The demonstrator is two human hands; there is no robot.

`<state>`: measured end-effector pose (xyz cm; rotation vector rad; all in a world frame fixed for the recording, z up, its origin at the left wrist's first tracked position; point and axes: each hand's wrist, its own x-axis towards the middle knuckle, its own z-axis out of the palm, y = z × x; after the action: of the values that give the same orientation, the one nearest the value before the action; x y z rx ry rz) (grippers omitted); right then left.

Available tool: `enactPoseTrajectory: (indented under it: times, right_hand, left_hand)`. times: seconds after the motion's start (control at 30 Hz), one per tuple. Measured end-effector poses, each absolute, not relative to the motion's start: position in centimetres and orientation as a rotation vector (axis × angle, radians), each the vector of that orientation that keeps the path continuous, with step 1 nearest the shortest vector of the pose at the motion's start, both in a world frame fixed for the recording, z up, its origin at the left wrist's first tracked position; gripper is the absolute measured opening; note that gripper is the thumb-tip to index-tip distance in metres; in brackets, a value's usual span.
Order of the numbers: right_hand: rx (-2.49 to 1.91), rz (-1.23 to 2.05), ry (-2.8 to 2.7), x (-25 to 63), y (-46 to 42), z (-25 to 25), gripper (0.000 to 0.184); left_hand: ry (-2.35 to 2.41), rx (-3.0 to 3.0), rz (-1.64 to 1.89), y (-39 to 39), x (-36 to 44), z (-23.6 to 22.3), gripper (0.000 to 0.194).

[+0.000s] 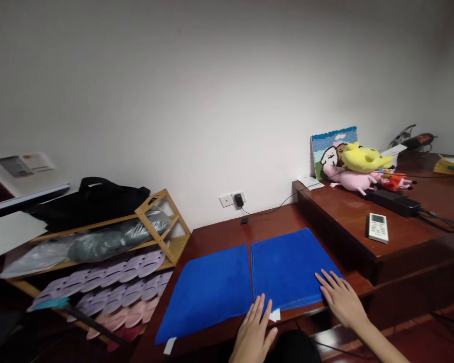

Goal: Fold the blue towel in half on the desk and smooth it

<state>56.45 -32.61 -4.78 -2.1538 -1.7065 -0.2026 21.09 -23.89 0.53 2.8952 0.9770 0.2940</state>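
Note:
Two blue folded cloths lie flat side by side on the dark red wooden table [212, 236], with a narrow gap between them. The left cloth [212, 287] has a white tag [170, 346] at its near left corner. At the near edge of the right cloth [291, 267], another white tag [275, 315] sticks out. My left hand [255, 327] is open, its fingertips at the near left corner of the right cloth by the gap. My right hand [340, 297] is open too, fingers spread over the near right corner of that cloth.
To the right, a higher wooden surface holds a white remote [378, 228], a black power adapter [395, 202], plush toys [357, 169] and a picture [335, 146]. A plug [238, 200] sits in the wall socket. At left stands a wooden rack [176, 247] with several slippers [132, 269].

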Motion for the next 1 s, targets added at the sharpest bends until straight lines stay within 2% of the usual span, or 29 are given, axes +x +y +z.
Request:
enactPoseTrajectory:
  times: [0.13, 0.4, 0.67, 0.8, 0.87, 1.0]
  right_hand:
    - [-2.186, -0.176, -1.639, 58.3, -31.0, -3.4, 0.056]
    - [-2.171, -0.065, -1.681, 60.1, -29.1, -5.2, 0.062]
    - [-2.182, -0.064, -1.724, 62.3, -29.2, -4.9, 0.057]
    - [-2.199, -0.078, -1.717, 63.2, -24.7, -1.4, 0.060]
    - [-2.235, -0.044, -1.698, 63.6, -21.4, 0.3, 0.060]
    - [-2.359, 0.130, -1.682, 64.1, -15.7, 0.8, 0.063]
  left_hand:
    - [0.968, 2.940, 0.341, -23.5, 23.1, 2.1, 0.056]
    - [0.828, 2.866, 0.347, -23.3, 35.2, 3.2, 0.056]
    - [0.824, 2.836, 0.280, -24.5, 29.2, 2.0, 0.054]
    - [0.960, 2.793, 0.391, -20.6, 30.4, 4.2, 0.044]
    - [1.026, 2.798, 0.461, -17.1, 33.0, 5.3, 0.046]
    - [1.084, 2.861, 0.335, -9.9, 36.7, 4.9, 0.054]
